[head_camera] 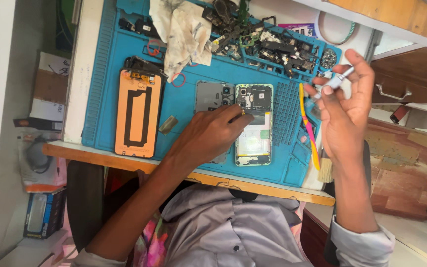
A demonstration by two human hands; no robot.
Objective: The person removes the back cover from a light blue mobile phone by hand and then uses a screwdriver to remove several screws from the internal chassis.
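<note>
An opened phone body (254, 123) with bare circuit parts lies on the blue work mat (184, 99). My left hand (211, 133) rests on the mat with its fingertips pinched on a small part at the phone's upper left edge. A grey back cover (212, 96) sits partly under that hand. My right hand (344, 106) is raised to the right of the phone, holding a small silver screwdriver (338, 81) between thumb and fingers.
An orange phone screen panel (138, 113) lies on the mat's left. A dirty white rag (184, 29) and a heap of several small dark phone parts (268, 42) fill the far edge. A yellow-pink pry tool (309, 123) and a brush (325, 168) lie at the right.
</note>
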